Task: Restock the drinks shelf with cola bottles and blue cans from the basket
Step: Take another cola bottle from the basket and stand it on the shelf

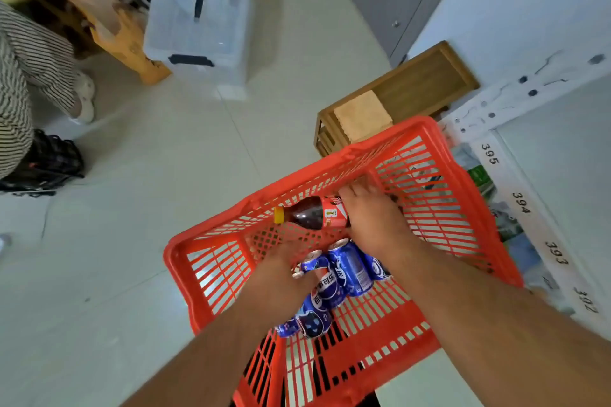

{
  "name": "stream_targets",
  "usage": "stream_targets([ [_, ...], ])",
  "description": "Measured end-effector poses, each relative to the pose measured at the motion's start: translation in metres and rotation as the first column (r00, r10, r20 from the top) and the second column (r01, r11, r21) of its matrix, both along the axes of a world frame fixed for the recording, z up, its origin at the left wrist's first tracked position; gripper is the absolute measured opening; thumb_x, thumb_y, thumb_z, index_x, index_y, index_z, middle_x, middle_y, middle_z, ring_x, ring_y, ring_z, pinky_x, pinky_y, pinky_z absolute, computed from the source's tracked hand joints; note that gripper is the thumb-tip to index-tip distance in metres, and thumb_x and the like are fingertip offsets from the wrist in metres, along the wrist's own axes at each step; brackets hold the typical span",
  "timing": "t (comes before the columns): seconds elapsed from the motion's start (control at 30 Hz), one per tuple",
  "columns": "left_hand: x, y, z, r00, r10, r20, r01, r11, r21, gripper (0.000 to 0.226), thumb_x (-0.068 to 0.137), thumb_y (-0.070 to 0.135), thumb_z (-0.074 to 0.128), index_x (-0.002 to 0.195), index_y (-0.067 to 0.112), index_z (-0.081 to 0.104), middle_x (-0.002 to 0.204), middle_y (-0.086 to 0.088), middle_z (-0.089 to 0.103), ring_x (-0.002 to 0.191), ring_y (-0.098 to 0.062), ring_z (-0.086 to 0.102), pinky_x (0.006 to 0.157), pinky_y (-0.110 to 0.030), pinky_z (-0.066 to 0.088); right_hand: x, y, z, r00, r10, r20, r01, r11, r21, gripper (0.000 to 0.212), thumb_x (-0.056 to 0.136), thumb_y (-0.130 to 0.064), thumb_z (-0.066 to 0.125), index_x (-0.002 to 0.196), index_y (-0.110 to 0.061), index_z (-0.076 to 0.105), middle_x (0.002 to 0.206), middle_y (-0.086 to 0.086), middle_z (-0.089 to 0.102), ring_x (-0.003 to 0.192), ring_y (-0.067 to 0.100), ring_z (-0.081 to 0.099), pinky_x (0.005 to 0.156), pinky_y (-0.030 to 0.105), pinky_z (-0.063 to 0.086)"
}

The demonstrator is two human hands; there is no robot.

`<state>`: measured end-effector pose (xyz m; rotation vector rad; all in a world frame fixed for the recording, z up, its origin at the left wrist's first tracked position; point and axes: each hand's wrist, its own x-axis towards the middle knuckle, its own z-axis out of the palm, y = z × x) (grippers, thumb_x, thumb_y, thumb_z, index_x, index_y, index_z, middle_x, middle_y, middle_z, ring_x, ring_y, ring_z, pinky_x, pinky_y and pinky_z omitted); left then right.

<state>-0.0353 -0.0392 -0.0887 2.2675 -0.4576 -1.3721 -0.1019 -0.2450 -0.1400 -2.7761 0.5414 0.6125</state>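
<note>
On the pale tiled floor, lower centre, the red basket holds blue cans; the right hand grips the cola bottle, the left hand grasps a can, so lifting toward the right-edge shelf seems next.

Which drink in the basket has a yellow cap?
The cola bottle, lying on its side, gripped by the right hand. The blue cans have silver tops.

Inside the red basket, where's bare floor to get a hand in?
Free: basket floor right of the right hand, toward the shelf-side wall, and the near end below the blue cans. Crowded: centre, where both hands, the cans and the cola bottle bunch.
</note>
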Motion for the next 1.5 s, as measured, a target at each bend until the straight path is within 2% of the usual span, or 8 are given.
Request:
stream_targets([
  [0.2, 0.011, 0.014, 0.067, 0.995, -0.080, 0.053, 0.085, 0.991, -0.104, 0.052, 0.095, 0.041, 0.071, 0.143, 0.033, 0.051, 0.113, 0.024, 0.061, 0.074, 0.006, 0.058, 0.062, -0.011, 0.047, -0.030, 0.031, 0.116, 0.887, -0.440, 0.138, 0.374, 0.862, 0.341, 0.068, 0.072, -0.040, 0.091, 0.124, -0.021, 0.051, 0.116, -0.001, 0.063, 0.107, 0.022, 0.061, 0.087, 0.036, 0.052],
  [0.3, 0.019, 0.017, 0.097, 0.981, -0.167, 0.093, 0.181, 0.971, -0.160, 0.067, 0.090, 0.051, 0.071, 0.150, 0.032, 0.047, 0.146, 0.014, 0.055, 0.118, -0.003, 0.060, 0.100, -0.025, 0.051, -0.043, 0.055, 0.164, 0.727, -0.664, 0.178, 0.520, 0.700, 0.489, 0.068, 0.070, -0.044, 0.090, 0.119, -0.030, 0.044, 0.105, -0.010, 0.066, 0.095, 0.015, 0.068, 0.079, 0.037, 0.057],
  [0.4, 0.022, 0.024, 0.123, 0.953, -0.272, 0.133, 0.294, 0.937, -0.190, 0.070, 0.093, 0.041, 0.069, 0.156, 0.023, 0.043, 0.151, 0.006, 0.052, 0.120, -0.007, 0.057, 0.099, -0.021, 0.045, -0.054, 0.075, 0.204, 0.519, -0.835, 0.182, 0.602, 0.509, 0.615, 0.071, 0.074, -0.037, 0.091, 0.125, -0.031, 0.043, 0.106, -0.015, 0.064, 0.095, 0.006, 0.067, 0.072, 0.024, 0.051],
  [0.57, 0.027, 0.042, 0.156, 0.944, -0.303, 0.134, 0.329, 0.904, -0.272, 0.080, 0.091, 0.054, 0.072, 0.157, 0.025, 0.038, 0.156, 0.003, 0.051, 0.132, -0.017, 0.058, 0.108, -0.034, 0.048, -0.080, 0.100, 0.259, 0.264, -0.943, 0.204, 0.594, 0.325, 0.736, 0.063, 0.083, -0.026, 0.086, 0.127, -0.026, 0.041, 0.109, -0.010, 0.062, 0.091, 0.000, 0.060, 0.067, 0.020, 0.043],
  [0.73, 0.012, 0.050, 0.184, 0.926, -0.370, 0.072, 0.369, 0.851, -0.373, 0.070, 0.093, 0.043, 0.075, 0.153, 0.025, 0.043, 0.143, 0.012, 0.058, 0.114, 0.000, 0.058, 0.093, -0.017, 0.048, -0.108, 0.128, 0.284, 0.069, -0.979, 0.191, 0.586, 0.194, 0.786, 0.069, 0.062, -0.049, 0.090, 0.122, -0.036, 0.060, 0.106, -0.009, 0.075, 0.098, 0.014, 0.073, 0.085, 0.037, 0.056],
  [0.97, -0.023, 0.043, 0.213, 0.842, -0.538, -0.045, 0.474, 0.776, -0.416, 0.086, 0.077, 0.051, 0.088, 0.150, 0.036, 0.046, 0.154, 0.015, 0.049, 0.139, -0.006, 0.047, 0.110, -0.034, 0.047, -0.150, 0.170, 0.317, -0.164, -0.986, 0.044, 0.385, -0.023, 0.923, 0.046, 0.077, -0.024, 0.083, 0.118, -0.028, 0.062, 0.106, 0.009, 0.075, 0.095, 0.031, 0.074, 0.089, 0.047, 0.059],
  [1.23, -0.103, 0.036, 0.256, 0.703, -0.711, -0.022, 0.636, 0.642, -0.429, 0.065, 0.086, 0.037, 0.084, 0.138, 0.041, 0.045, 0.125, 0.029, 0.053, 0.118, 0.016, 0.052, 0.075, -0.005, 0.043, -0.224, 0.203, 0.348, -0.233, -0.954, 0.187, 0.479, 0.054, 0.876, 0.054, 0.070, -0.037, 0.087, 0.119, -0.036, 0.065, 0.109, -0.009, 0.078, 0.101, 0.015, 0.075, 0.098, 0.046, 0.056],
  [1.5, -0.206, 0.045, 0.283, 0.592, -0.800, 0.098, 0.743, 0.495, -0.450, 0.074, 0.077, 0.045, 0.090, 0.134, 0.046, 0.042, 0.128, 0.033, 0.049, 0.135, -0.003, 0.044, 0.111, -0.030, 0.040, -0.325, 0.245, 0.370, -0.385, -0.877, 0.287, 0.502, 0.061, 0.862, 0.064, 0.071, -0.030, 0.094, 0.121, -0.036, 0.054, 0.106, -0.010, 0.072, 0.097, 0.009, 0.071, 0.088, 0.034, 0.058],
])
